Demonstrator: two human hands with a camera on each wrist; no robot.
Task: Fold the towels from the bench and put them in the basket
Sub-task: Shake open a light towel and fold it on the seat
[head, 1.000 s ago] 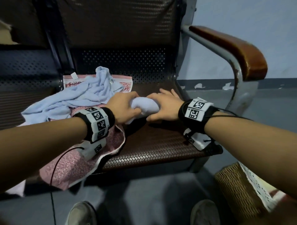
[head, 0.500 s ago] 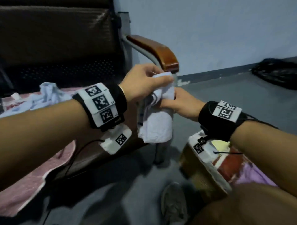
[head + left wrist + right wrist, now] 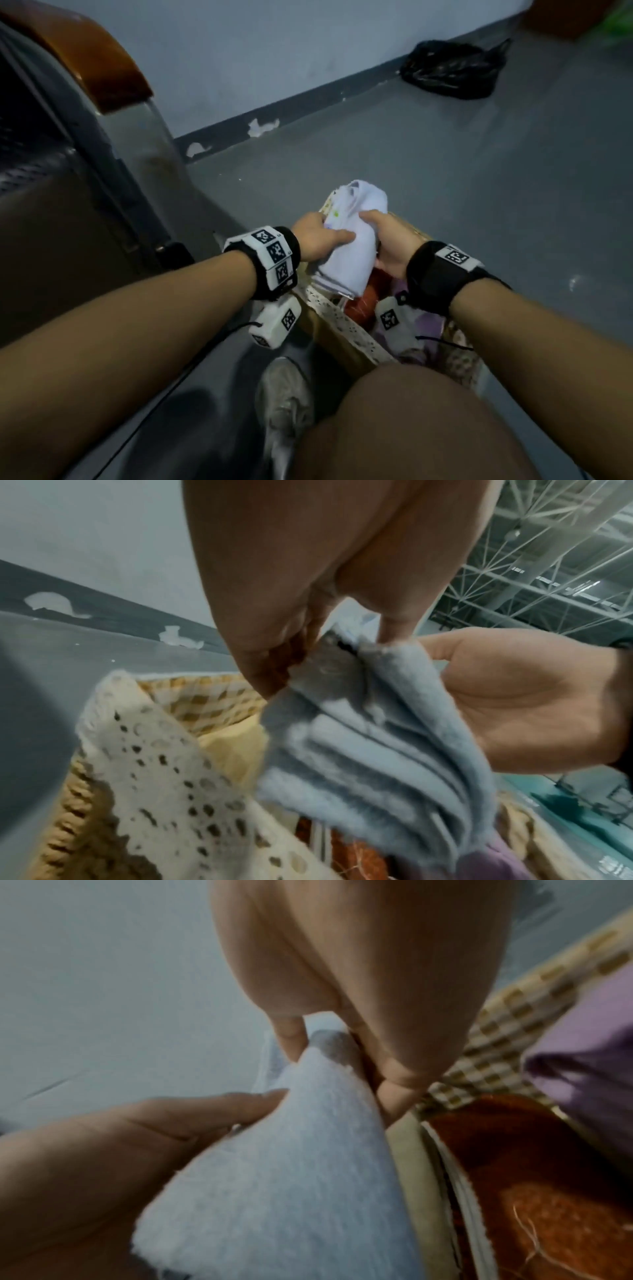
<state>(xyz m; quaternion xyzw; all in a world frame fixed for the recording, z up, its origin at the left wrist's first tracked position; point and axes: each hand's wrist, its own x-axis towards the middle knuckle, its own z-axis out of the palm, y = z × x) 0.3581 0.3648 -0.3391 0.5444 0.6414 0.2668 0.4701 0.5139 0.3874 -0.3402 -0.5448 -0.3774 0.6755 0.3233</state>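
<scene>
A folded pale blue towel (image 3: 349, 246) hangs between both hands just above the wicker basket (image 3: 329, 329) on the floor. My left hand (image 3: 318, 236) grips its left side with the thumb lying over the top. On the other side my right hand (image 3: 387, 240) clasps it, fingers curled round. The left wrist view shows the towel's stacked folds (image 3: 373, 745) over the basket's lace-edged liner (image 3: 143, 750). In the right wrist view the towel (image 3: 291, 1177) hangs beside an orange towel (image 3: 534, 1191) and a purple one (image 3: 589, 1047) inside the basket.
The bench's steel frame and brown armrest (image 3: 92, 58) stand at the left. A black plastic bag (image 3: 452, 68) lies by the far wall. My knee (image 3: 411, 418) and shoe (image 3: 284, 397) are near the basket, on grey floor (image 3: 445, 164).
Both hands lifted the folded blue towel off the bench seat, carried it right and down, and now hold it over the basket. My view swung from the bench to the floor.
</scene>
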